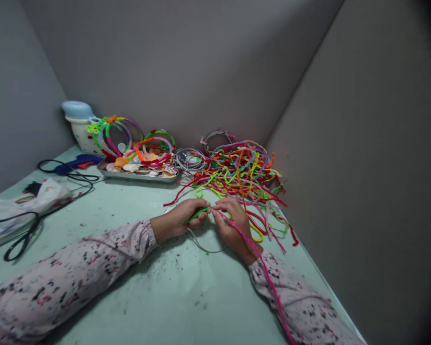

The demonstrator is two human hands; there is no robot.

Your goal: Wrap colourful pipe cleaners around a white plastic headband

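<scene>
My left hand (192, 214) is closed around a green-wrapped part (197, 215) of a thin grey wire hoop (208, 251), whose bare loop hangs below both hands. Close beside it, my right hand (234, 224) pinches the end of a pink pipe cleaner (253, 245) where it meets the green wrapping. The long pink tail runs over my right wrist and sleeve to the bottom edge of the view. My fingers cover the exact spot where pink and green join.
A tangled heap of coloured pipe cleaners (244, 167) lies beyond my hands. Left of it are coiled grey wire (191, 159) and a metal tray (138, 177) with shells and wrapped hoops. A jar (81, 129), black cable (62, 210) and white plastic bag (28, 203) are farther left.
</scene>
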